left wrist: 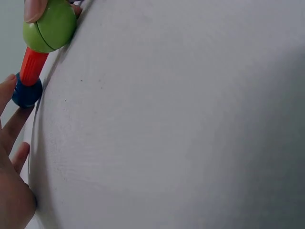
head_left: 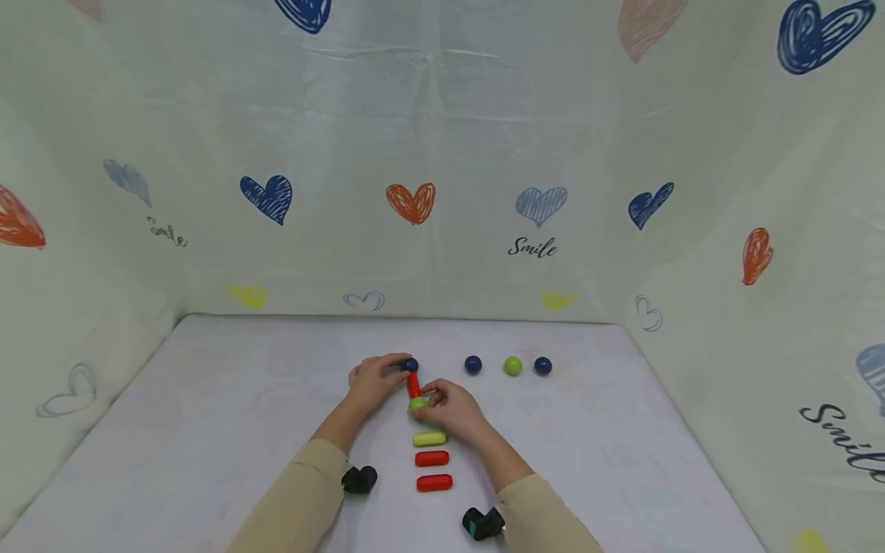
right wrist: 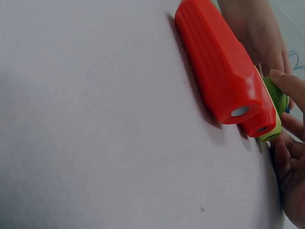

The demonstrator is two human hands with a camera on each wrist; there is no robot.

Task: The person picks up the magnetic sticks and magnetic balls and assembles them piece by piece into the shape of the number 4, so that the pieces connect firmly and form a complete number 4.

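My left hand (head_left: 372, 382) pinches a dark blue ball (head_left: 411, 365) between thumb and fingers. My right hand (head_left: 452, 411) grips a green ball (head_left: 418, 404) nearer to me. Between the two balls runs a red rod (head_left: 413, 385), touching both, so the three form one line. In the left wrist view the rod's ends meet the green ball (left wrist: 50, 26) and the blue ball (left wrist: 27, 90). Just below the right hand lie a yellow-green rod (head_left: 430, 438) and two red rods, one middle (head_left: 432, 458) and one nearest (head_left: 434, 483). A silvery disc (right wrist: 239, 111) shows in a red rod's end.
To the right at the back, a blue ball (head_left: 473, 365), a green ball (head_left: 512, 365) and another blue ball (head_left: 542, 365) stand in a row on the white table (head_left: 622, 476). A heart-printed curtain (head_left: 477, 138) hangs behind. Black wrist devices (head_left: 359, 480) sit by both sleeves.
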